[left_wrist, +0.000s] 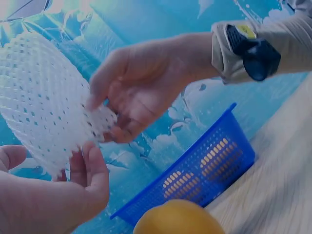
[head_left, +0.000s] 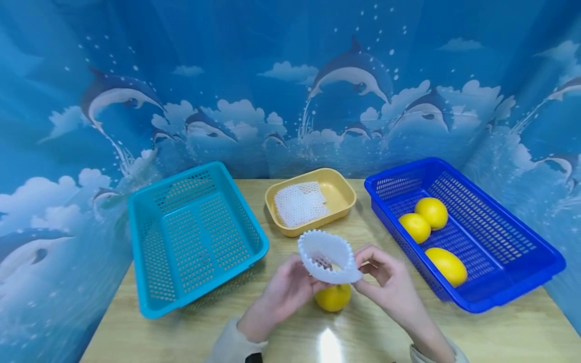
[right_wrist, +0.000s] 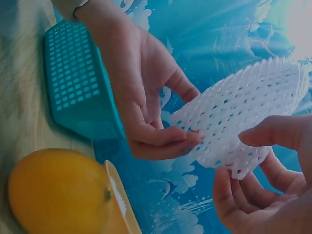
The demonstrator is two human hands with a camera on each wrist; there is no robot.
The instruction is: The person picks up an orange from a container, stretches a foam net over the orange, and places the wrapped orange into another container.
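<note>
Between both hands, above the table, is a white foam fruit net, its mouth spread toward the head camera. My left hand pinches its lower left edge with fingers and thumb; in the right wrist view these fingers curl at the net's end. My right hand pinches the net's right edge, as the left wrist view also shows the hand doing. Below the net, a round yellow-orange fruit sits on the table, partly hidden by net and fingers in the head view.
A teal basket stands at left. A yellow tray at the back holds white foam nets. The blue basket at right holds three yellow fruits. Behind the wooden table hangs a dolphin-print curtain.
</note>
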